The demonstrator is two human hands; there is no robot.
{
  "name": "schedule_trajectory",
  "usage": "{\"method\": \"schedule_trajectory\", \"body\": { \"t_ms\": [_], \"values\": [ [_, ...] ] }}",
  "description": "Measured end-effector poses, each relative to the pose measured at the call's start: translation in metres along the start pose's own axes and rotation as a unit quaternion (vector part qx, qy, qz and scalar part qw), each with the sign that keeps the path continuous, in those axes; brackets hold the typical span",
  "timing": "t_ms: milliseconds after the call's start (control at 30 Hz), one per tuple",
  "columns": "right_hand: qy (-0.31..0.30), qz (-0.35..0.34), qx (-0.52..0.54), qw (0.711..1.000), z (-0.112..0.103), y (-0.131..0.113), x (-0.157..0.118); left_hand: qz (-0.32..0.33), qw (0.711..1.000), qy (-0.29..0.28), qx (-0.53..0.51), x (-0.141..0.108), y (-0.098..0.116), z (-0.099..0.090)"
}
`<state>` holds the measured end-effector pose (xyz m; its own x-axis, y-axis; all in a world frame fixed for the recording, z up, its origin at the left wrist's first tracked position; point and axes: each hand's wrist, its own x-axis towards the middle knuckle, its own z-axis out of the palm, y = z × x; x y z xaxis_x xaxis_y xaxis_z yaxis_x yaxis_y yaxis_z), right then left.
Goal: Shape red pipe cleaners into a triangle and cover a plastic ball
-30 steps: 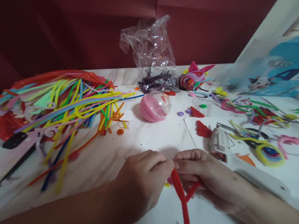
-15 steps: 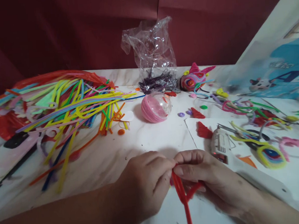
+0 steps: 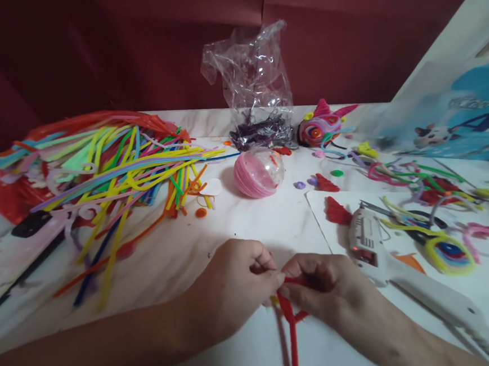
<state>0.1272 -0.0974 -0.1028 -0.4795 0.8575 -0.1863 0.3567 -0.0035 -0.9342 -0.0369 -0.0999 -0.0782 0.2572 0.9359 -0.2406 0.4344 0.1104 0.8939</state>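
Note:
A red pipe cleaner is bent into a loop in front of me, with one length hanging down toward the bottom edge. My right hand pinches it near the bend between thumb and index finger. Fingertips of my left hand are closed at the same spot, touching the right fingertips; the part of the red pipe cleaner between them is mostly hidden. Beyond the hands sits a ball, half wrapped in pink pipe cleaner and half clear plastic.
At left lies a big heap of coloured pipe cleaners beside a phone. A clear bag stands at the back. To the right are a glue gun, red triangular pieces, a yellow-and-blue coil and a pink decorated ball.
My right hand has shifted slightly down, and the red pipe cleaner's bend has turned in the fingers. The left hand has rolled a little, opening a gap behind its fingertips. The view moved slightly.

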Motion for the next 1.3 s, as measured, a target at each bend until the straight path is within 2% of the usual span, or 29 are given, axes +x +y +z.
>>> {"method": "schedule_trajectory", "body": {
  "t_ms": [133,200,333,400,533,733,1033,1300],
  "values": [
    [-0.004,-0.019,0.019,1.000,0.002,-0.002,0.001,-0.042,0.996,-0.028,-0.068,0.003,0.000,-0.001],
    [-0.009,-0.038,0.098,0.994,0.001,-0.003,0.003,-0.049,0.993,-0.013,-0.109,0.006,0.003,-0.004],
    [0.026,-0.056,0.256,0.965,-0.006,-0.005,0.006,-0.038,0.973,0.051,-0.221,0.011,0.007,-0.012],
    [0.015,-0.042,0.271,0.961,-0.009,-0.006,0.007,-0.028,0.962,0.070,-0.263,0.012,0.006,-0.014],
    [-0.032,-0.023,0.235,0.971,-0.009,-0.007,0.007,-0.029,0.947,0.093,-0.306,0.011,0.004,-0.012],
    [-0.003,0.021,0.232,0.972,-0.012,-0.004,0.009,-0.050,0.947,0.067,-0.311,0.010,0.003,-0.008],
    [-0.015,-0.007,0.228,0.974,-0.019,-0.004,0.009,-0.095,0.951,-0.012,-0.293,0.012,0.004,-0.013],
    [-0.034,0.018,0.251,0.967,-0.019,-0.006,0.007,-0.026,0.973,0.019,-0.227,0.009,0.004,-0.014]
  ]
}}
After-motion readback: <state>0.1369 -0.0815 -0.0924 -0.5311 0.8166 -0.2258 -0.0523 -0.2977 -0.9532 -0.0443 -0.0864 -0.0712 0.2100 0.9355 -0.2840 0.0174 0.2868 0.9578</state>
